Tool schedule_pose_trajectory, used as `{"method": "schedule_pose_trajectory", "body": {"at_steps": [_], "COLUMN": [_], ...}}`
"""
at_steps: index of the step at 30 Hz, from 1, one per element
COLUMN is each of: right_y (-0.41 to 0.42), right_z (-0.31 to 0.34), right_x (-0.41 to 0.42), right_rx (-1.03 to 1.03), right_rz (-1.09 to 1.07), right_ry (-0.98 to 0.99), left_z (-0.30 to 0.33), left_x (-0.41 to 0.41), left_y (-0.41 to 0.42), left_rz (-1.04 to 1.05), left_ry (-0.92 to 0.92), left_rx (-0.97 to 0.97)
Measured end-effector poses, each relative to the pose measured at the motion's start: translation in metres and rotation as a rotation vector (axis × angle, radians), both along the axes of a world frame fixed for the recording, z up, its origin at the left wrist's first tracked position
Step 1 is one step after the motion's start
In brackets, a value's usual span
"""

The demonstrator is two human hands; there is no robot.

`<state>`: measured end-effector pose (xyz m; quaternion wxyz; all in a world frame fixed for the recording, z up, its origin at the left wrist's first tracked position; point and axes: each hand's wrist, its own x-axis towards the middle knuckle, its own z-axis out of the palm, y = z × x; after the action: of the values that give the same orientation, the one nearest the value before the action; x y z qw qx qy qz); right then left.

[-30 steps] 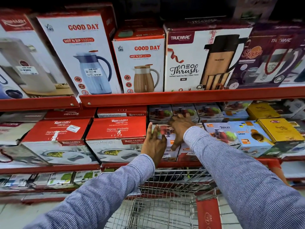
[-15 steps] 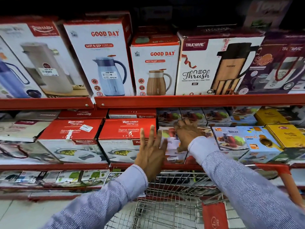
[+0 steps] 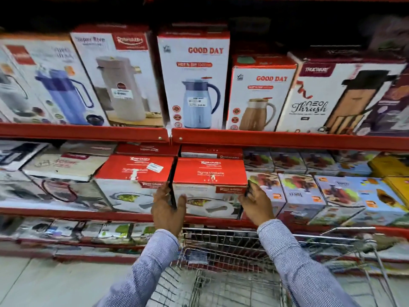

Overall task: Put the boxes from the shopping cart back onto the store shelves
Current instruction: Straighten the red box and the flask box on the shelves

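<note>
A red-topped Rishabh "Sigma Marbella" box sits on the middle shelf, beside a twin box to its left. My left hand grips the box's left edge, with fingers slid into the gap between the two boxes. At the box's right edge is my right hand, wedged between it and the juicer boxes. Below my arms stands the wire shopping cart; its visible part holds no boxes.
The upper shelf carries tall jug and flask boxes. More juicer boxes and yellow boxes fill the middle shelf to the right. Flat boxes lie at left. A lower shelf holds small packs. Grey floor shows at lower left.
Both hands left the juicer boxes and moved left onto the red-topped Sigma Marbella box, closing on its two sides. The view shifted left and up.
</note>
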<state>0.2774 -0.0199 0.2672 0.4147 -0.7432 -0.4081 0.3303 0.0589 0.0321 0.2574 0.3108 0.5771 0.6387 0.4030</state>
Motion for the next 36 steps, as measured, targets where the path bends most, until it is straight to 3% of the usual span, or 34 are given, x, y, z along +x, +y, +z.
{"method": "schedule_pose_trajectory", "body": {"at_steps": [10,15,22,24,26,29,32,36], "right_y": [-0.002,-0.003,0.002,0.006,0.013,0.033,0.064,0.094], "right_z": [-0.007,-0.006,0.011,0.025,0.049,0.091,0.120,0.133], "right_x": [-0.007,-0.008,-0.011,-0.017,-0.027,-0.047,-0.060,-0.061], "right_rx": [-0.029,-0.036,-0.043,0.052,0.275,0.528,0.558,0.459], "right_rz": [-0.152,-0.178,-0.210,-0.338,-0.415,-0.288,-0.161,-0.162], "right_ry": [-0.118,-0.195,-0.117,-0.112,-0.093,-0.051,-0.026,-0.029], "left_z": [-0.013,-0.008,0.016,0.042,0.070,0.112,0.139,0.151], "left_x": [0.002,0.001,-0.010,-0.013,-0.016,-0.014,-0.009,-0.003], "left_y": [-0.002,-0.002,0.003,0.004,0.010,0.032,0.061,0.084], "left_rz": [-0.038,-0.043,-0.023,0.030,0.052,0.006,-0.064,-0.136], "left_ry": [0.062,0.008,-0.118,-0.170,-0.243,-0.305,-0.310,-0.203], "left_rx": [-0.055,-0.043,-0.145,-0.081,0.043,0.230,0.300,0.278]}}
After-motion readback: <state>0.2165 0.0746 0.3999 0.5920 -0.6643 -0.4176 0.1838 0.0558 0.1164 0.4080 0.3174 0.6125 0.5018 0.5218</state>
